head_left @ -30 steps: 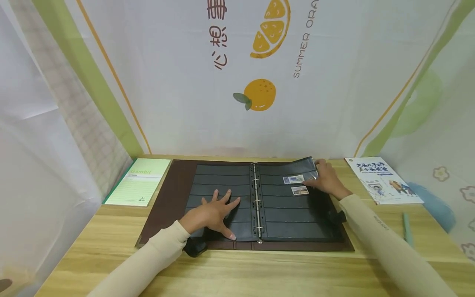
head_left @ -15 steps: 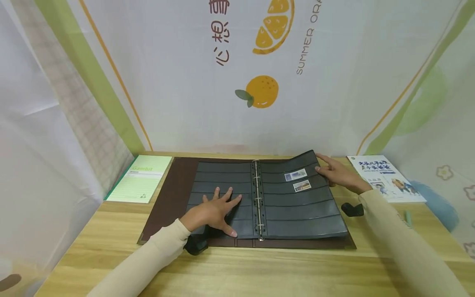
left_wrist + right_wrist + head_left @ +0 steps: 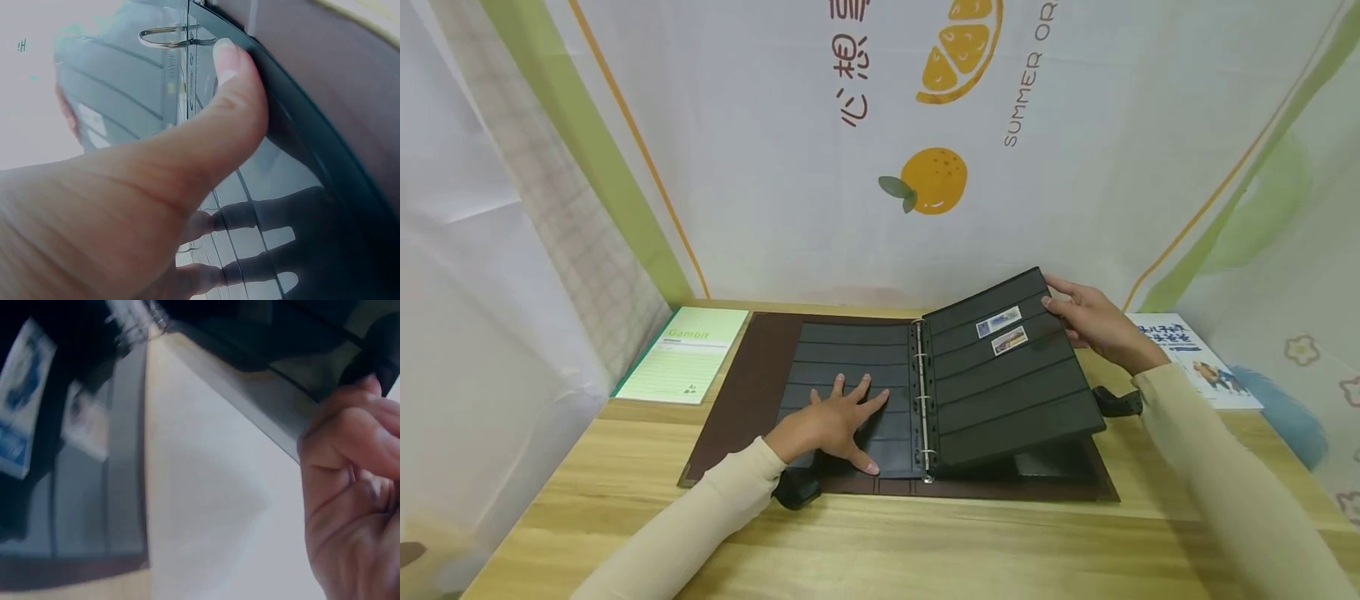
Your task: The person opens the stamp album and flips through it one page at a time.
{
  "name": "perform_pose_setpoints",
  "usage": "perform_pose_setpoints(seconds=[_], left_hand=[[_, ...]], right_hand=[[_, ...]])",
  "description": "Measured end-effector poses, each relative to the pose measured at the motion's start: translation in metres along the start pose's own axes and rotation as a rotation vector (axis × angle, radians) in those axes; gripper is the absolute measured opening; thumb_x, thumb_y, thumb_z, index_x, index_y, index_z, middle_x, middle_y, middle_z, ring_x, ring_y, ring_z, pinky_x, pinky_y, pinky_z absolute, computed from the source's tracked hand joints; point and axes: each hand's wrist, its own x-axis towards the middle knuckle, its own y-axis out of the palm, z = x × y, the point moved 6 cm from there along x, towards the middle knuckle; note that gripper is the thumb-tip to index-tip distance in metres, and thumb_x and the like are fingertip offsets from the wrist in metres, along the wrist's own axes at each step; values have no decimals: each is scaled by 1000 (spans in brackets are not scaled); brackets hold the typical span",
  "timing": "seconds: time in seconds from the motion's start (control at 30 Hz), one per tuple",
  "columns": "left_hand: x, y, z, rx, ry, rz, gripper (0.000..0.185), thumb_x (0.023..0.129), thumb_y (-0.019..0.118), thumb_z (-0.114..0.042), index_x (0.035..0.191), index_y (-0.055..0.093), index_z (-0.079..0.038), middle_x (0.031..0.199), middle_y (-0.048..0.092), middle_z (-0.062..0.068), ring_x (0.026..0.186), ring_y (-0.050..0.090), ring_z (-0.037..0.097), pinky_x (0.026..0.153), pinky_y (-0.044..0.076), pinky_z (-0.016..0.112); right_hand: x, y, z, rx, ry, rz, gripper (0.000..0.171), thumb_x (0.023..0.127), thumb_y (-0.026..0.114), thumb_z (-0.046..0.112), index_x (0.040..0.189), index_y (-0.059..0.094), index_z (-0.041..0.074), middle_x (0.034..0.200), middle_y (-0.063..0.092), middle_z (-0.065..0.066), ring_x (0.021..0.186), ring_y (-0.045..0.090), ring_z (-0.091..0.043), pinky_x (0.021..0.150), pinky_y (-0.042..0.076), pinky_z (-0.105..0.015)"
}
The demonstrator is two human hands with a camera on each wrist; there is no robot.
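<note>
A brown ring binder (image 3: 741, 392) lies open on the wooden table, filled with black pocket pages. My left hand (image 3: 835, 421) presses flat with spread fingers on the left page (image 3: 850, 350); its thumb (image 3: 234, 94) lies near the metal rings (image 3: 165, 37). My right hand (image 3: 1093, 321) grips the far right edge of the right page (image 3: 1007, 383) and holds it raised and tilted. Two stamps (image 3: 1003, 329) sit in that page's upper pockets; they show blurred in the right wrist view (image 3: 28, 400).
A green notebook (image 3: 688, 354) lies left of the binder. A white booklet (image 3: 1183, 358) lies to the right, with a teal thing beyond it. A printed white curtain with oranges closes the back and sides. Bare wooden table (image 3: 887, 542) runs along the front.
My right hand has lifted the right page from lying flat to a steep tilt over the binder. My left hand has stayed pressed on the left page.
</note>
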Motion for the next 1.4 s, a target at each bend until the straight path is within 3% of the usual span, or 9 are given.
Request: perform_pose_setpoints(seconds=[0.3,0.57,0.73,0.9,1.03,1.13,1.27,1.33,1.4], left_hand=[[-2,-2,1,5,7,-8,111,77,80,-57,164,16,-31,172,3,8,156,0,48,116,17,76],[-2,-6,-3,36,-5,-18,111,74,82,-58,163,20,-32,172,8,8,156,7,47,116,13,76],[-1,-20,-8,81,-18,-33,104,75,82,-57,161,30,-29,170,19,11,154,17,48,116,16,76],[-1,-51,-25,58,32,-55,97,83,75,-57,161,29,-23,166,29,14,152,26,46,114,22,76],[-8,-86,-49,-25,164,-59,95,92,66,-57,164,18,-17,154,50,10,141,50,31,115,38,59],[-19,-116,-68,-144,265,-96,88,100,55,-56,164,12,-14,158,45,9,141,50,25,116,41,46],[-32,-153,-86,-317,305,-225,81,105,35,-60,164,3,-15,168,25,8,151,37,23,120,36,44],[-36,-166,-94,-378,304,-281,82,104,32,-63,164,-3,-19,157,47,10,138,53,23,112,44,43],[-39,-174,-100,-406,302,-314,82,105,37,-58,163,-6,-20,129,67,11,111,68,23,94,53,40]], right_hand=[[16,4,37,53,-20,-126,67,106,50,41,163,22,19,51,37,10,43,36,-6,43,41,-25],[23,16,60,101,-58,-109,68,106,50,40,163,21,19,53,39,9,46,38,-9,47,42,-26],[29,24,73,123,-84,-103,67,106,52,38,163,22,19,57,39,7,48,42,-11,48,42,-28],[34,34,85,170,-102,-82,67,106,52,32,163,21,16,56,42,6,48,45,-10,47,40,-27],[38,43,98,190,-120,-57,67,107,51,27,163,18,12,54,45,5,47,47,-10,47,39,-26],[43,51,106,203,-131,-42,67,107,50,25,163,17,10,52,47,4,46,48,-10,46,38,-27],[49,61,116,222,-150,-40,66,107,50,23,162,18,8,51,48,3,44,45,-11,47,38,-28],[52,66,120,221,-159,-48,65,106,49,21,162,19,6,51,51,3,45,46,-10,48,40,-27],[53,71,123,226,-159,-48,65,106,48,19,162,17,5,53,54,3,46,47,-10,49,41,-26]])
